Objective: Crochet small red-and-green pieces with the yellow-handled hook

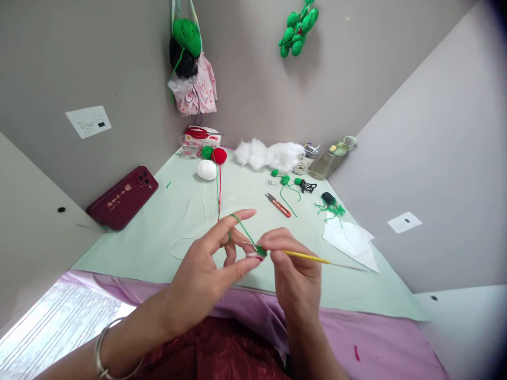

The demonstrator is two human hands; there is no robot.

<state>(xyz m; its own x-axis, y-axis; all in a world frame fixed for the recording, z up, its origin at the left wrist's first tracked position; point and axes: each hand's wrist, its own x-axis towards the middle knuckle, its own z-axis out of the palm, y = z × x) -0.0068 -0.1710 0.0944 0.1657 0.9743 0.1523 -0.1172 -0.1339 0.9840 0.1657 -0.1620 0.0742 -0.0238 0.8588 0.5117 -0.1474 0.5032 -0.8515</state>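
Pale green covers the desk [138,253], boxed in by grey walls [253,95]. Behind the orange snips [279,206] lies white stuffing [269,155]; well to their left sits a maroon phone [122,200], its gold characters too small for me to read, like the print on the left wall's card [89,122]. Nearer the person than the snips, the left hand's [208,264] grip pinches the green crochet piece [262,252]; the right hand's [299,272] is clamped on the yellow hook [304,256].
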